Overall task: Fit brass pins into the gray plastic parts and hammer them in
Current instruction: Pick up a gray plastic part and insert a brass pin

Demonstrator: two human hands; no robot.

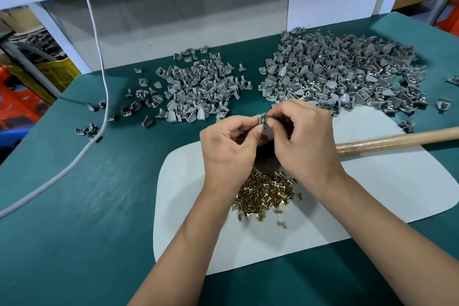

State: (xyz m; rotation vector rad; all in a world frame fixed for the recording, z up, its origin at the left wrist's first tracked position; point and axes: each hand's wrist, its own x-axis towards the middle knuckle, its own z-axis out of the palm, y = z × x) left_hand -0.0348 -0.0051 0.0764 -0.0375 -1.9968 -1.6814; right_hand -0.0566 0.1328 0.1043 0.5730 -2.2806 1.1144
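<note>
Closest in, a heap of brass pins sits on the white mat. Just above it both hands meet: the left hand and right hand pinch one small gray part between fingertips. A wooden hammer handle lies to the right. Farther back on the green table: a pile of gray parts left, and a bigger pile right with brass showing.

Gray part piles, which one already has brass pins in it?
The larger pile on the right: brass glints among its parts. The smaller left pile shows only gray.
</note>
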